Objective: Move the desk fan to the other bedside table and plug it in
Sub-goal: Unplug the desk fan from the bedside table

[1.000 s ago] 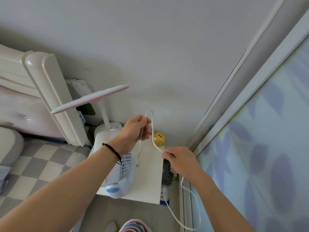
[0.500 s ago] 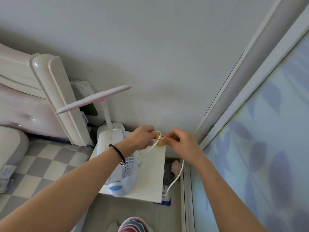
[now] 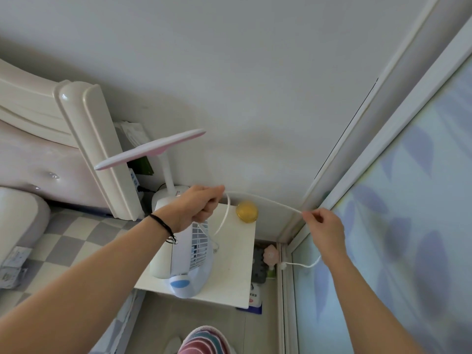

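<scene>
The white and blue desk fan point(image 3: 190, 254) is seen standing on the white bedside table point(image 3: 229, 272), next to the bed. A thin white cord point(image 3: 265, 200) is pulled out between two hands above the table. The left hand point(image 3: 198, 209) is closed in a fist around one part of the cord, and a loop of cord hangs down from it toward the fan. The right hand point(image 3: 325, 226) is pinched on the cord with the fingertips point(image 3: 307, 215), near the window frame. More cord is seen hanging below that hand. A yellow ball point(image 3: 246, 212) is sat on the table's back corner. A pink lamp point(image 3: 150, 150) is stood behind the fan
</scene>
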A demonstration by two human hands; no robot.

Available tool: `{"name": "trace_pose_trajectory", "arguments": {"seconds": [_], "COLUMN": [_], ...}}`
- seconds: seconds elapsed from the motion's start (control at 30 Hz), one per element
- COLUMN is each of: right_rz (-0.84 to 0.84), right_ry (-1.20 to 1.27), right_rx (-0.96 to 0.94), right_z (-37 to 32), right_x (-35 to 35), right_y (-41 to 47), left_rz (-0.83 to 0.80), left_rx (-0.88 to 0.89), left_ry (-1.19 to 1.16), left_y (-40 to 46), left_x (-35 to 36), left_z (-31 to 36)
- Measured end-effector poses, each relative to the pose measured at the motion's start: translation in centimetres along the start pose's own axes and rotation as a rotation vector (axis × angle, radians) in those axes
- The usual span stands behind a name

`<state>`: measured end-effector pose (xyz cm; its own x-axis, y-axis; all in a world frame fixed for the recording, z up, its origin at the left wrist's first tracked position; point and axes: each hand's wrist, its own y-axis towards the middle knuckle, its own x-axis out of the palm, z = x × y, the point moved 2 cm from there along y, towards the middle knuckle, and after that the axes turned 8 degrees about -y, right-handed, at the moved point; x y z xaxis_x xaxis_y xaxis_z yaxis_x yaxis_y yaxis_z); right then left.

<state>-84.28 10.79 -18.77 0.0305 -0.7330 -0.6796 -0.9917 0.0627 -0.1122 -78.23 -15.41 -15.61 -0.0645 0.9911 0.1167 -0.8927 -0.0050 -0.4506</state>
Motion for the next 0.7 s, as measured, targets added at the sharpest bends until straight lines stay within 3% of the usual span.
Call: {"name": "trace_pose_trajectory", "arguments": {"seconds": [0.27, 0.43, 0.6, 0.7], "right_rz": [-0.364, -0.459, -0.474, -0.508], "right_ry": [-0.428, -0.220, 0.003, 0.020], "right_rx": [-0.381, -0.565, -0.462, -0.405], "right_z": [-4.1, -7.5, -8.9, -8.3], "right_x": [4.8, 5.0, 4.0, 3.9], "right_y": [-2.8, -4.2, -4.2, -3.6], "left_rz": [0.059, 0.052, 0.058, 0.077], "left_rx": [0.098, 0.180, 0.222, 0.210], "left_ry": [-0.203, -0.130, 0.218, 0.259], "left_y": [0.5, 0.5, 0.5, 0.2], "left_x": [1.3, 3.4, 4.0, 3.4], "left_z": [0.0, -0.4, -0.5, -0.3]}}
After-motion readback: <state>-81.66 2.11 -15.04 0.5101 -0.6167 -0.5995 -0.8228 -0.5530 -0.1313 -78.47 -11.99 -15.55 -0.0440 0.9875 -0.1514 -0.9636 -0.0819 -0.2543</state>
